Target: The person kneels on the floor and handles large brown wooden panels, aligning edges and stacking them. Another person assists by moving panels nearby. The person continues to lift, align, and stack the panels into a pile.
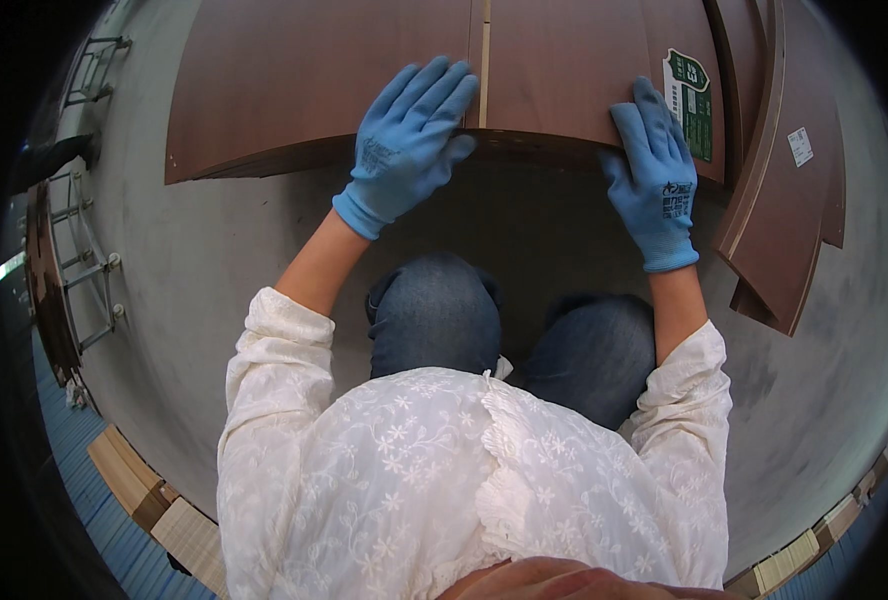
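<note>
Two reddish-brown wood panels lie side by side in front of me, a left panel [304, 80] and a right panel [564, 75]. A narrow pale strip [484, 75] shows along their seam. In a blue glove, my left hand [404, 145] lies with outstretched fingers on the left panel's near edge, close to the seam. My right hand [657, 175], gloved the same way, has its fingers extended over the right panel's near edge, beside a green and white label [689, 100]. Neither hand grips anything visible.
More brown boards [784, 190] are stacked at an angle on the right. Metal frames on wheels [89, 260] stand on the grey floor [194, 300] at the left. Stacks of pale wood pieces [129, 475] lie at the lower left, over blue slatted material.
</note>
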Demonstrator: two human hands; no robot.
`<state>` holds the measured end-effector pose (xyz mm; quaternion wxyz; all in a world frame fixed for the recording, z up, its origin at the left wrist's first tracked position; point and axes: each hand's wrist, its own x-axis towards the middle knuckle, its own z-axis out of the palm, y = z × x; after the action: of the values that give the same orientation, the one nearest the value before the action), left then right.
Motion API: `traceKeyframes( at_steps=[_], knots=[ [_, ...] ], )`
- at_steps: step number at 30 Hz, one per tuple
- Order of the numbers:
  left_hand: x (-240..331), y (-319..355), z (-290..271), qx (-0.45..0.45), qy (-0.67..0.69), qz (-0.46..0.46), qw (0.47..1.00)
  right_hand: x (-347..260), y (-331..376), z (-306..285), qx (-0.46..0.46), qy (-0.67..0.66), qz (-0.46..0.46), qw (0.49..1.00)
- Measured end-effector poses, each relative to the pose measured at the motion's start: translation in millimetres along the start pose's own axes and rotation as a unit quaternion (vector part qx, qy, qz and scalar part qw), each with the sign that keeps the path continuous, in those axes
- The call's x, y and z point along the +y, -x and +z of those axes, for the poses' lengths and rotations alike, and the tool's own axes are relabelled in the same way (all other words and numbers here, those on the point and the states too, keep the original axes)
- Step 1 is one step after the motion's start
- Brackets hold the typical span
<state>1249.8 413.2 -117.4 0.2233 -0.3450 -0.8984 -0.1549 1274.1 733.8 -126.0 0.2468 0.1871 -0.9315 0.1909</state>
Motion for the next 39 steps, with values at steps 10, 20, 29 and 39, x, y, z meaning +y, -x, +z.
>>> traceKeyframes(
  at_steps=[10,20,29,39],
  knots=[
    [13,4,4,0.043,-0.037,-0.026,0.998,4,1,1,-0.002,0.011,-0.013,1.0],
    [26,-6,7,0.058,-0.053,-0.022,0.997,5,3,-1,-0.008,0.003,-0.008,1.0],
    [25,-9,25,0.058,-0.046,0.02,0.997,7,5,4,0.002,-0.006,-0.008,1.0],
    [25,-12,21,0.065,-0.028,0.021,0.997,6,4,0,0.006,-0.015,-0.006,1.0]
  ],
)
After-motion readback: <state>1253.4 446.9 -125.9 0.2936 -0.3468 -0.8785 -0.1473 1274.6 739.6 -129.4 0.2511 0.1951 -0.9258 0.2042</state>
